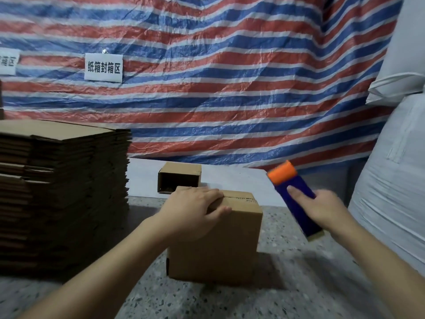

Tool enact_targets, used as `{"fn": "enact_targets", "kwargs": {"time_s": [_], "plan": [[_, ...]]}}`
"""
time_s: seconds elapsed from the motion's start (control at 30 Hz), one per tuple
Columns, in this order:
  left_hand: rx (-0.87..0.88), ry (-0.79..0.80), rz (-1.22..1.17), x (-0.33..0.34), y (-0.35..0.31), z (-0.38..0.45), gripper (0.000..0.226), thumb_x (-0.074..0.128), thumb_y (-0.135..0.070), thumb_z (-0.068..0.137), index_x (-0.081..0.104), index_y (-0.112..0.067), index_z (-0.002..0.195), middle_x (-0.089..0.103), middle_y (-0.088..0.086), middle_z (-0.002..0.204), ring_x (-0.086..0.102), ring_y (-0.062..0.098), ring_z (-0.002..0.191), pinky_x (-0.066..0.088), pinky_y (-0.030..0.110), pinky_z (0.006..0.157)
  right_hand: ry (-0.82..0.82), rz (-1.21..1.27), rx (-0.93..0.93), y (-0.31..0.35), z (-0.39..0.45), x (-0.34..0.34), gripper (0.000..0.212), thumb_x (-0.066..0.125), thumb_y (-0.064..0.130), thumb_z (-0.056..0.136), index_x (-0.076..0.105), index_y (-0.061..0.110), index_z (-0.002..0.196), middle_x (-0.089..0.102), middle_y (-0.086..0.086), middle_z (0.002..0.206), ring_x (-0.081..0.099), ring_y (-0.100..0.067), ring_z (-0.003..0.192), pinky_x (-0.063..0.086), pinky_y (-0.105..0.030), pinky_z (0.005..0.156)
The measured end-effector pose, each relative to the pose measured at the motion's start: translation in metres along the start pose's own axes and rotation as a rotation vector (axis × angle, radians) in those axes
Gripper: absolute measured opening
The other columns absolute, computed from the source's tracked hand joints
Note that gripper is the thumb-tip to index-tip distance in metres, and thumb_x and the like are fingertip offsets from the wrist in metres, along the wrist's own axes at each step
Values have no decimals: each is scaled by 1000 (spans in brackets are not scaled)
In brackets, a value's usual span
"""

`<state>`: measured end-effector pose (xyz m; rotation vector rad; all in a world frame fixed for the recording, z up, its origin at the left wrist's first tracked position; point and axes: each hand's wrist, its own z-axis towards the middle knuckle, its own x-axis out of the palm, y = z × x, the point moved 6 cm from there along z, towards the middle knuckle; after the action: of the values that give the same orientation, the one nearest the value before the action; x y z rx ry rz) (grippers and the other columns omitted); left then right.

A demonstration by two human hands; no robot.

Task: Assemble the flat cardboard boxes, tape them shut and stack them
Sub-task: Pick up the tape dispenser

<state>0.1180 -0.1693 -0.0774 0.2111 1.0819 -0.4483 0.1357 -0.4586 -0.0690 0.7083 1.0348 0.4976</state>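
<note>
Here the left hand presses flat on the box at mid-counter; its top seam runs left-right. The right hand grips the tape dispenser, just right of the box.

Two bare forearms enter the view, one from about 7 o'clock and one from about 5 o'clock, each uncovered from the frame edge to the wrist, with no sleeve showing. The left hand and the right hand wear no gloves. No rings, watch or bands show on fingers or wrists; the nails look short and plain.
</note>
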Motion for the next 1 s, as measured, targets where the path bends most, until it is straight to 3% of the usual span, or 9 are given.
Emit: {"fn": "enact_targets", "kwargs": {"time_s": [0.13,0.23,0.37,0.53,0.63,0.73,0.83,0.93,1.0], "plan": [[3,-1,-31,-1,0,1,70,15,-78,87,46,-41,137,57,-16,137,52,8,124,40,35,100,230,424,-10,66,15,-27,73,60,76,65,71,10,94,77,-5,75,73,-17,60,53,-29,56],[-5,8,-54,-3,-1,2,63,21,-76,89,50,-39,132,60,-14,133,54,9,120,40,34,99,447,501,-111,109,19,-25,64,65,71,72,73,17,103,77,-11,92,75,-23,74,59,-34,60],[-41,47,-134,-4,2,1,53,31,-72,91,49,-35,125,63,-9,121,57,12,109,43,33,91,598,458,-109,143,22,-1,73,75,64,63,66,12,114,75,-14,90,73,-24,69,58,-35,58],[-162,74,-379,-6,8,3,48,19,-55,90,46,-33,123,62,-1,101,55,14,86,46,37,76,675,236,-111,163,25,29,78,77,69,57,65,17,113,76,-12,86,72,-21,66,57,-32,59],[-227,96,-547,-6,14,6,52,17,-54,86,51,-33,120,65,1,106,58,19,93,50,43,86,706,191,-99,166,28,39,72,76,66,63,66,17,114,75,-11,82,70,-20,62,55,-30,56],[-386,41,-1034,-10,26,13,55,20,-46,91,65,-18,107,72,4,111,64,20,105,49,41,99,726,146,-103,169,30,45,68,75,63,66,65,18,116,76,-11,83,70,-19,60,55,-29,54],[-620,-76,-1449,-21,51,20,70,19,-53,102,72,-11,87,77,8,93,72,23,92,49,40,92,743,100,-113,173,30,49,71,75,65,62,65,19,115,77,-10,86,70,-19,61,55,-30,54],[-700,-79,-1501,-30,63,27,70,29,-68,95,70,-12,90,77,6,91,73,24,90,47,46,95,744,82,-121,174,32,49,75,76,66,58,66,18,114,77,-10,88,70,-19,62,56,-30,56],[-702,-51,-1509,-31,58,29,56,41,-63,95,69,-14,93,77,4,90,73,21,91,49,45,93,750,72,-131,175,32,50,77,75,67,57,65,18,115,77,-11,89,70,-20,63,56,-30,57]]}}
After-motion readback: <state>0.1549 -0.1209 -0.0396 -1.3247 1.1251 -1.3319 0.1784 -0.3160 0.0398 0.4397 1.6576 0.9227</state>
